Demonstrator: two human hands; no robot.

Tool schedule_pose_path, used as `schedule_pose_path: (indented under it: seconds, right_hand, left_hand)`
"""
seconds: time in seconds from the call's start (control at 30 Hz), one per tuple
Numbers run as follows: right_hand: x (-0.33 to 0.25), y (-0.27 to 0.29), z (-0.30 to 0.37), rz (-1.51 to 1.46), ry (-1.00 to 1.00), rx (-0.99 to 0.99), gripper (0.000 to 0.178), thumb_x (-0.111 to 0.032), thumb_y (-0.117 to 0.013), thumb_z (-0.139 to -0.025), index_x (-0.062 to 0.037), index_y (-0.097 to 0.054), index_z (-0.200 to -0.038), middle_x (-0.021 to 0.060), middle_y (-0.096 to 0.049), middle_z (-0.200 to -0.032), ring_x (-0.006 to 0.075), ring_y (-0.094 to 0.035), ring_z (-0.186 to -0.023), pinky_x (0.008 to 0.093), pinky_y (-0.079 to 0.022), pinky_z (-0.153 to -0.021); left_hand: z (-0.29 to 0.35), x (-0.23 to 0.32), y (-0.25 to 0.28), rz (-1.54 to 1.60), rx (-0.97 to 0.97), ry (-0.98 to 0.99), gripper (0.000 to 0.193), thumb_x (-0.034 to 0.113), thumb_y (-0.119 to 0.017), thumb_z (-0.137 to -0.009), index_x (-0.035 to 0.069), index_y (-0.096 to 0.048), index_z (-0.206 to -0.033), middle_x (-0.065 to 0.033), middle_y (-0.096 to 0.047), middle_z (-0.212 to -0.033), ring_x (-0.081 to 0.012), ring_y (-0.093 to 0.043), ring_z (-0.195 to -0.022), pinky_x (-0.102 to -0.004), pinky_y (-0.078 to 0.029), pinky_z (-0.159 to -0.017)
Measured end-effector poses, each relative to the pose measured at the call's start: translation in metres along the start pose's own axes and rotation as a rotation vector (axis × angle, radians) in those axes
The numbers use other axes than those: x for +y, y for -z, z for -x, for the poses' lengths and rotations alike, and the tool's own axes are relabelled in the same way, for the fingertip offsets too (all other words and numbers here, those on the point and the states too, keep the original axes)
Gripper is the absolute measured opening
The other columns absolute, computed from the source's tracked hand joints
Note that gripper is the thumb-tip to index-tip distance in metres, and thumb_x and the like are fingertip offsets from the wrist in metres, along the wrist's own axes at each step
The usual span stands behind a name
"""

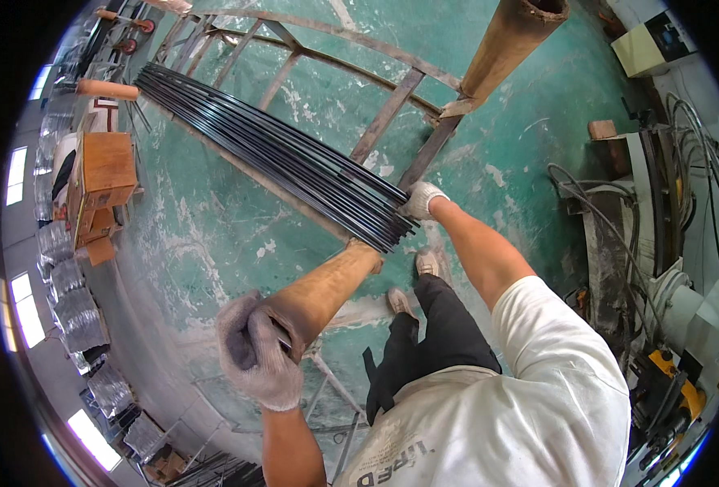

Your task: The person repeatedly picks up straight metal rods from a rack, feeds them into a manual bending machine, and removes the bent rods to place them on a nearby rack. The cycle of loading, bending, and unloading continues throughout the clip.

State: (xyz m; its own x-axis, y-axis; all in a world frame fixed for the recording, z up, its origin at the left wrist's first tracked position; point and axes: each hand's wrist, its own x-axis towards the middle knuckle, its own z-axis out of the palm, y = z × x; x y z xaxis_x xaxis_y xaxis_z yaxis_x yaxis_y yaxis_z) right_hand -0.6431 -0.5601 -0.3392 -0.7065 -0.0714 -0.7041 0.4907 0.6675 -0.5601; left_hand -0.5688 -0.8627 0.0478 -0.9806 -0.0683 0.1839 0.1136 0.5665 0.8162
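A bundle of long, thin black metal rods point(270, 154) lies slantwise across a metal rack, its near ends uneven. My right hand point(421, 200), in a white knit glove, is closed at the near right ends of the rods. My left hand point(260, 351) wears a similar glove with a grey, soiled palm. Its fingers are curled at the upper end of a brown tube-like post point(323, 292) on the rack's near left corner. A small dark thing shows by those fingers, but I cannot make out what it is.
The rack's metal frame point(388, 114) stretches away to the far left. Another brown tube point(509, 53) rises at its right corner. An orange roller point(107, 89) and cardboard boxes point(106, 174) are at the left. Cables point(595, 195) and machinery line the right side. The floor point(189, 243) is worn green.
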Motion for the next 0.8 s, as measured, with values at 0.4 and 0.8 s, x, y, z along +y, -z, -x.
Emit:
schedule_pose_path:
  seconds: [0.4,0.8]
  right_hand:
    - [-0.033,0.028,0.104,-0.091,0.052,0.12,0.067,-0.056,-0.064,-0.107,0.0044,-0.073,-0.135,0.0308,-0.077,-0.125,0.0443,-0.074,-0.12,0.0502,-0.055,-0.103]
    - [0.149,-0.103,0.53,0.191,-0.516,-0.052,0.039,-0.04,-0.067,-0.101,-0.0055,-0.081,-0.112,0.0251,-0.079,-0.109,0.0434,-0.076,-0.108,0.0527,-0.059,-0.095]
  left_hand:
    - [0.091,0.064,-0.025,-0.185,-0.416,-0.628,0.023,-0.007,-0.069,-0.091,0.003,-0.071,-0.112,-0.0142,-0.073,-0.11,-0.0379,-0.072,-0.104,-0.0579,-0.054,-0.106]
    - [0.197,-0.134,-0.071,0.419,-0.561,0.511,0.016,0.011,-0.071,-0.105,0.001,-0.069,-0.118,-0.0058,-0.074,-0.104,-0.0186,-0.071,-0.095,-0.0333,-0.057,-0.09]
